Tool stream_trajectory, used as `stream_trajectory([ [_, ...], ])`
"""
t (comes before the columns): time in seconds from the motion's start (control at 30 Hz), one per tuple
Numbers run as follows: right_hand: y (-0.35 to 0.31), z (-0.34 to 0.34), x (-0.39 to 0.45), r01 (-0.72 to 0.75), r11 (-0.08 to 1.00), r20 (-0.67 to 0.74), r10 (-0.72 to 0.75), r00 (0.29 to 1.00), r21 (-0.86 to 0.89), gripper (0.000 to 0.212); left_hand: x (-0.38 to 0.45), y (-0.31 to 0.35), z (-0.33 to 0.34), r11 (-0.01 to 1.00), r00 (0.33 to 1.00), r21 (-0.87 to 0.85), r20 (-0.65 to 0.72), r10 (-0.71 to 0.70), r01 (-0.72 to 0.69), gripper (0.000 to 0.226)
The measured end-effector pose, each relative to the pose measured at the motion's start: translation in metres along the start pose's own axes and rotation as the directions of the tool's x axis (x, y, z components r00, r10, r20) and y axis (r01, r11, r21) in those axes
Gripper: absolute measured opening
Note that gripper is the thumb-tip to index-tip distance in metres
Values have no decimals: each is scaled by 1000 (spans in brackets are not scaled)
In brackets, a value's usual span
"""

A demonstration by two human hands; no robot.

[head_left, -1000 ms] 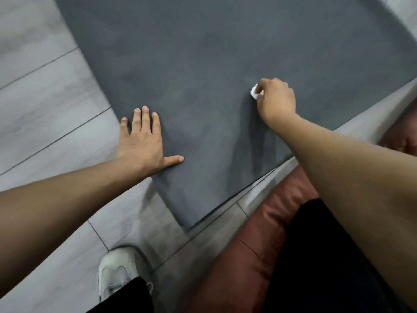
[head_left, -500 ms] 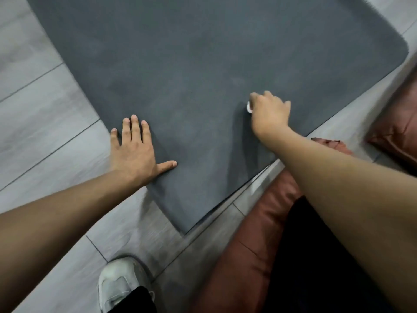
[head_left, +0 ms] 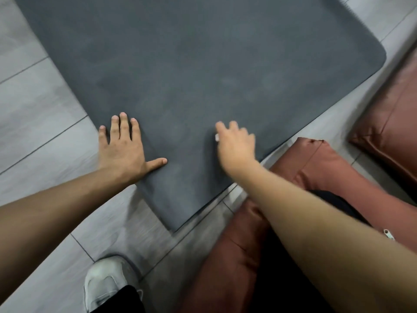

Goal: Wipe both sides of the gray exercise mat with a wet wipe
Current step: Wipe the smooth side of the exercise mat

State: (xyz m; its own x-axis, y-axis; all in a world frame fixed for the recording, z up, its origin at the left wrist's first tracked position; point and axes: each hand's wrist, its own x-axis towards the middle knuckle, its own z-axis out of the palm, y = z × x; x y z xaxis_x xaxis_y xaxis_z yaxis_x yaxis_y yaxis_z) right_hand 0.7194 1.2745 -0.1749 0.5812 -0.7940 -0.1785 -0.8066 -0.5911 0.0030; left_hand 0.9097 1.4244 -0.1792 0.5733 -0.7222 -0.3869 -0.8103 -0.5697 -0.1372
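The gray exercise mat (head_left: 198,71) lies flat on the tiled floor, one corner pointing toward me. My left hand (head_left: 123,146) rests flat across the mat's left edge, fingers straight and thumb spread onto the mat. My right hand (head_left: 235,143) is on the mat near its right edge, blurred by motion, and holds a small white wet wipe (head_left: 217,137). Only a sliver of the wipe shows beside the hand.
Light gray floor tiles (head_left: 40,114) surround the mat. A reddish-brown cushion (head_left: 316,168) lies under my right arm, and another (head_left: 392,123) sits at the right edge. My white shoe (head_left: 106,281) stands on the floor near the mat's corner.
My right hand with the wipe has slid toward me along the mat near its right edge. My left hand keeps its place on the left edge. The view has shifted, showing more of the mat's far right corner.
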Motion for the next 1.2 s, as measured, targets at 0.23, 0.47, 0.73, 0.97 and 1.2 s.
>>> stream_trajectory([
  [0.23,51,-11,34,-339,937,55,335,941,90,25,5,3,-1,1000,1000,-7,23,-6,6,131],
  [0.47,-84,11,-90,139,946,130,-183,974,294,42,4,-7,-22,997,998,-72,48,28,-24,114],
  [0.73,-129,0,18,221,860,-15,-241,970,461,14,71,-82,-32,966,944,-239,-329,10,-94,32],
  [0.97,-171,-12,129,232,817,-83,-222,971,528,10,160,-128,-45,894,884,-445,-395,-251,55,52],
  [1.2,-221,-28,253,212,804,-93,-194,977,556,11,244,-141,-29,729,797,-648,-313,-517,219,66],
])
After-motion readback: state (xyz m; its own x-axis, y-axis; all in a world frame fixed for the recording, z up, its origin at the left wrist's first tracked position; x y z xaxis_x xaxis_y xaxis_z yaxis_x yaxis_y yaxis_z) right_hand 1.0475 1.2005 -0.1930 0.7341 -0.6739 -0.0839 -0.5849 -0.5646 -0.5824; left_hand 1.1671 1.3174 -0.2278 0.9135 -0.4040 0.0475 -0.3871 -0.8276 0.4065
